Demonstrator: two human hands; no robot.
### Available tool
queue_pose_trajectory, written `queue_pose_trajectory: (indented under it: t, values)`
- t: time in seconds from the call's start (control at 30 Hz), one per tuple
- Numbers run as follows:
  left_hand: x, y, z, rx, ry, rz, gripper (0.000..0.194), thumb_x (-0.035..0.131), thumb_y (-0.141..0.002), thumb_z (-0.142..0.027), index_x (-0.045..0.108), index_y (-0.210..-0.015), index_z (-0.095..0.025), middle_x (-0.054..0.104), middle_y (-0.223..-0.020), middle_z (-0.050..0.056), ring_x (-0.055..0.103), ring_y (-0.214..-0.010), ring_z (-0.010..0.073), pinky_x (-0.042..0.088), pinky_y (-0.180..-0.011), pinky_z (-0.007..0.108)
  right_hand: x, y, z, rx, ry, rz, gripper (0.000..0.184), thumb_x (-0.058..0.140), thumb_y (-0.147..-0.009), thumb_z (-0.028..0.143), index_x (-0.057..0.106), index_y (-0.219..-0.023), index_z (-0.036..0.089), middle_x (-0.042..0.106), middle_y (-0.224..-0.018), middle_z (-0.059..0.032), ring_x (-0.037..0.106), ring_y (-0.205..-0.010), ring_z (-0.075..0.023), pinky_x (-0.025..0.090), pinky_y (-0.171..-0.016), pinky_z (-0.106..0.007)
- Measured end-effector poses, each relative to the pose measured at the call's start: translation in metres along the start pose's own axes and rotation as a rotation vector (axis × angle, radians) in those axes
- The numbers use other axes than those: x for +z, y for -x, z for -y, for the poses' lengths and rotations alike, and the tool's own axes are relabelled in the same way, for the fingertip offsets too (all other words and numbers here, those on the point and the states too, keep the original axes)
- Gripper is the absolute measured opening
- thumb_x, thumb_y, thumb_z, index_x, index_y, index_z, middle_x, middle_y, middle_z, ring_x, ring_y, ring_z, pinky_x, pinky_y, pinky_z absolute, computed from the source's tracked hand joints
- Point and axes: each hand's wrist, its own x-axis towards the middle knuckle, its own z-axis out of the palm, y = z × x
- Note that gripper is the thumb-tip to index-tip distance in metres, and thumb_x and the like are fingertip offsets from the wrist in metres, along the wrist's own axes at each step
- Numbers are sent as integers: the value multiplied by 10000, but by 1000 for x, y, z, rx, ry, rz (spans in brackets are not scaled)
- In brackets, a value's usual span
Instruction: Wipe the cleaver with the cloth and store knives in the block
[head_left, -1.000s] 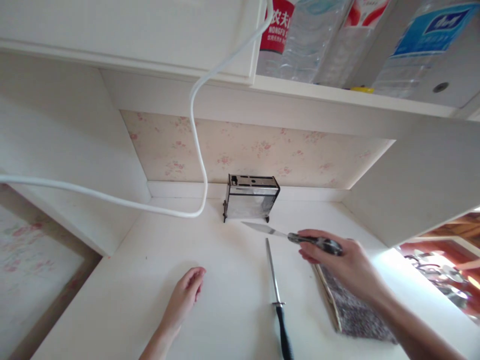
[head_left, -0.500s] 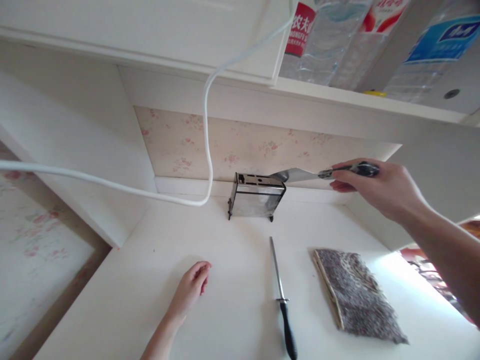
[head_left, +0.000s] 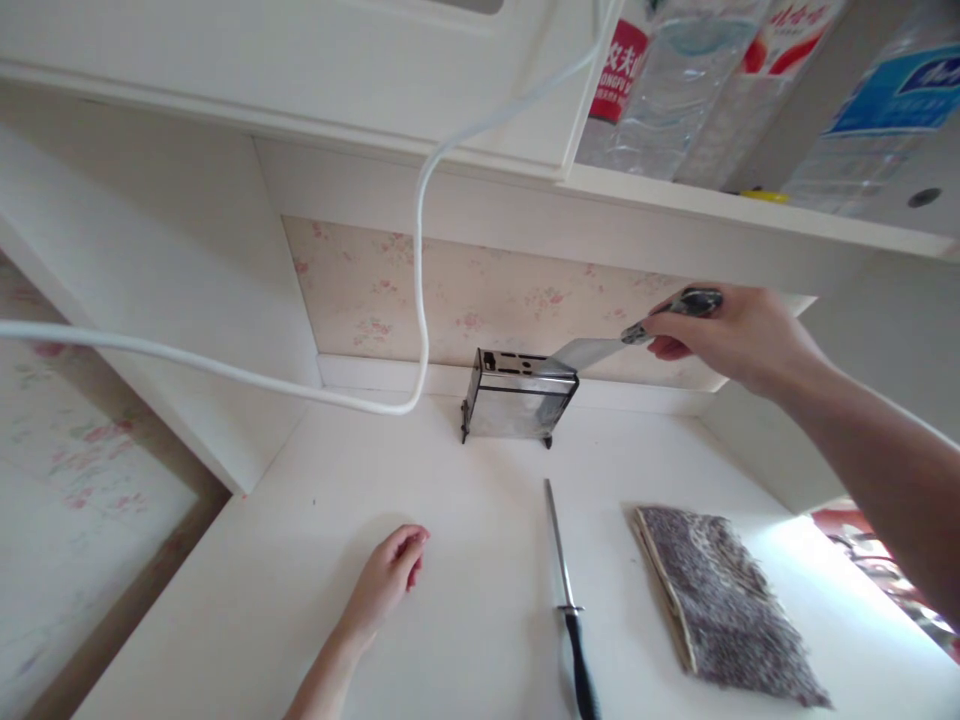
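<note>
My right hand (head_left: 720, 325) grips a kitchen knife by its dark marbled handle. The knife's broad blade (head_left: 589, 352) slants down to the left, its tip at the slotted top of a metal knife block (head_left: 517, 408); how far the tip is inside a slot I cannot make out. The block stands upright by the back wall. Loosely curled, my left hand (head_left: 390, 572) rests on the white surface with nothing visible in its fingers. Between my hands lies a sharpening steel (head_left: 559, 545) with a black handle, pointing at the block.
A folded grey-brown cloth (head_left: 727, 600) lies on the right of the white tabletop (head_left: 465, 620). A white cable (head_left: 421, 270) hangs across the view in front. Overhead, a shelf (head_left: 750, 215) holds several plastic bottles (head_left: 686, 90). Side panels close in left and right.
My right hand has moved left and slightly up with the knife, the blade now tilted more steeply over the block. My left hand stays curled in place. The view has shifted slightly.
</note>
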Motion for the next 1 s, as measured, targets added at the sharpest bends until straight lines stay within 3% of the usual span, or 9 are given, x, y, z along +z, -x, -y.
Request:
queue_pose_trajectory:
  t: [0.13, 0.27, 0.43, 0.67, 0.87, 1.0]
  values:
    - [-1, 1, 1, 1, 2, -5, 386, 499, -823, -520, 585, -972, -175, 492, -624, -42, 448, -535, 115, 357, -486, 221, -3, -17, 18, 97, 21, -4, 230, 656, -703, 422, 695, -781, 209, 698, -631, -18, 675, -612, -188, 496, -589, -285]
    - [-1, 2, 1, 2, 12, -15, 392, 505, -814, -527, 589, -970, -176, 493, -627, -40, 451, -538, 116, 359, -487, 221, -6, -27, 26, 86, 92, 8, 235, 647, -698, 432, 694, -746, 207, 688, -596, -12, 666, -622, -191, 460, -557, -267]
    - [0, 1, 0, 12, -2, -1, 401, 492, -818, -537, 587, -952, -171, 480, -606, -45, 441, -521, 116, 346, -482, 224, -5, -24, 28, 18, 159, -3, 216, 607, -721, 411, 704, -766, 223, 694, -613, 5, 657, -656, -180, 434, -553, -253]
    - [1, 5, -7, 15, -2, 14, 390, 475, -839, -528, 575, -963, -172, 475, -617, -49, 442, -534, 116, 345, -496, 228, -4, -21, 27, 35, 94, 55, 234, 619, -718, 401, 687, -740, 178, 699, -633, -23, 655, -616, -160, 471, -598, -254]
    - [1, 4, -4, 19, -37, 11, 399, 467, -841, -532, 582, -969, -172, 487, -623, -43, 451, -535, 117, 351, -493, 229, 2, -38, 25, 48, 64, 95, 307, 624, -721, 431, 682, -803, 142, 706, -672, -52, 649, -577, -155, 487, -586, -257]
    - [2, 5, -5, 19, -56, 7, 400, 469, -841, -528, 583, -970, -167, 491, -621, -43, 450, -529, 113, 348, -491, 229, 16, -55, 24, 63, 104, 67, 286, 632, -717, 443, 683, -766, 166, 691, -642, -38, 646, -558, -167, 500, -590, -278]
